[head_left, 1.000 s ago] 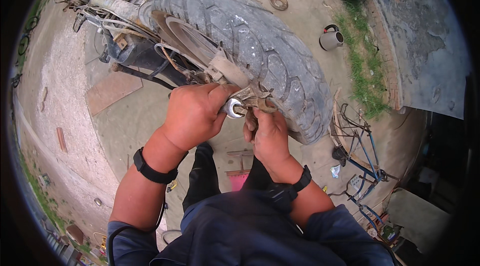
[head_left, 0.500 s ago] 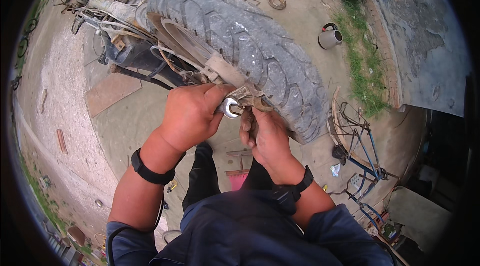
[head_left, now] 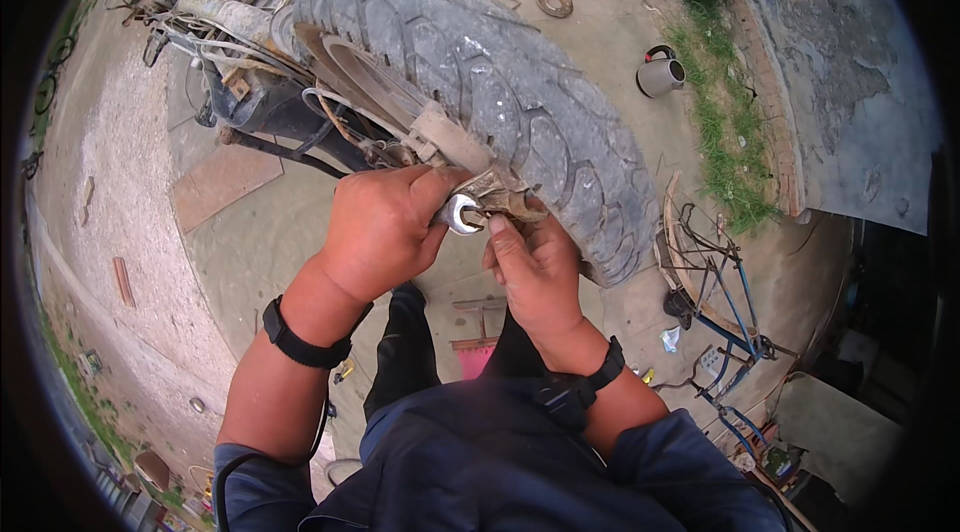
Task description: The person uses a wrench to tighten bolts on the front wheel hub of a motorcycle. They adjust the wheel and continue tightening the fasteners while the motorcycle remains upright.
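Thumb (head_left: 513,252) of the right hand (head_left: 541,277), whose grasp cannot be told, has been shifted toward the wrench (head_left: 454,216) gripped by the left hand (head_left: 384,227).

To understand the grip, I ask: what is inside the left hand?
A wrench: its shiny open end sticks out of the left hand, toward the right hand. The rest is covered.

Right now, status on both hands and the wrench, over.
Left hand gripping wrench. Right hand at wrench's open end, by bracket. Tyre close beyond both hands.
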Available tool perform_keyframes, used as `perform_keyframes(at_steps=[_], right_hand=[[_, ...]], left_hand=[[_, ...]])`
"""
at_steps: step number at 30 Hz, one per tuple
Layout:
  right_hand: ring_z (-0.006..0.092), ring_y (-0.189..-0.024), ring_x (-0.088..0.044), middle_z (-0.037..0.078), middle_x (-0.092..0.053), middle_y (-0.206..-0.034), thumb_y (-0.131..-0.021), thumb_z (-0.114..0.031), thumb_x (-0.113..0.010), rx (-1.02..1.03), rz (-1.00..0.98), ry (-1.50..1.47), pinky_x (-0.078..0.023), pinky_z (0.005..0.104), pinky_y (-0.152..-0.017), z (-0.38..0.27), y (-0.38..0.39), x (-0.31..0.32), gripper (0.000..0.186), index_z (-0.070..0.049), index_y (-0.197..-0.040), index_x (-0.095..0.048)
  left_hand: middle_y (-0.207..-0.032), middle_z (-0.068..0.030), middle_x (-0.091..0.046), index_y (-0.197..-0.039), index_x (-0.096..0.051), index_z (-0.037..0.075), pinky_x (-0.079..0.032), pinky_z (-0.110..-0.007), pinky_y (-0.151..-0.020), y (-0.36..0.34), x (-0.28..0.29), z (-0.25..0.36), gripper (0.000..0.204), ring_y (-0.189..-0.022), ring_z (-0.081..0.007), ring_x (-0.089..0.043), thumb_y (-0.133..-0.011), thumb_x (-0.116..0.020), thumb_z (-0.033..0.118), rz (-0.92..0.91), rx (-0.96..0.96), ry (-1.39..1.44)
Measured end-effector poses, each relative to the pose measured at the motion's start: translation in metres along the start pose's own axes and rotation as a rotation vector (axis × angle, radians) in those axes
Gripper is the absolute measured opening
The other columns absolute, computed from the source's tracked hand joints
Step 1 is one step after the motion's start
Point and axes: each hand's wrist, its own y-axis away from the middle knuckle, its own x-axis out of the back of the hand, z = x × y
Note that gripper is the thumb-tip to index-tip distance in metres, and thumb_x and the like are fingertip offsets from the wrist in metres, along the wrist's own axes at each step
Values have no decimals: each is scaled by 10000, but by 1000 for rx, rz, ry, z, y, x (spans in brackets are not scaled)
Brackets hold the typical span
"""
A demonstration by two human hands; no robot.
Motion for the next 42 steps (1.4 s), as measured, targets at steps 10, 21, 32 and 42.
perform_keyframes(at_steps=[10, 21, 32, 42], right_hand=[[102, -723, -605, 49, -642, -931, -1001, -176, -604, -160, 31, 65, -453, 229, -604, -2, 9, 6, 235, -6, -1161, -574], [133, -621, -565, 36, -571, -816, -1047, -305, -489, -175, 23, -295, -380, 236, -518, -8, 7, 2, 285, -47, -1137, -571], [150, -567, -521, 34, -512, -728, -1040, -311, -462, -292, 7, -475, -349, 266, -495, -7, 4, 2, 264, -63, -986, -536], [126, -604, -548, 28, -546, -771, -1042, -352, -470, -325, -59, -271, -369, 246, -532, -9, 11, 15, 329, -48, -962, -568]], left_hand=[[-811, -88, -675, -1078, -670, 109, -517, -426, -596, 0, 0, 1, 379, -719, -330, -661, -703, -703, 67, -19, 12, 18], [-839, -93, -689, -1096, -671, 114, -523, -419, -609, 0, 1, 1, 409, -742, -332, -669, -694, -696, 41, -38, 16, 31], [-814, -114, -674, -1117, -655, 95, -510, -401, -592, 13, -4, 0, 435, -711, -335, -661, -690, -694, 20, 42, 48, 105], [-706, -108, -595, -963, -611, 36, -470, -331, -591, 105, -11, 12, 186, -605, -239, -551, -893, -722, 168, -2, 671, 440]])
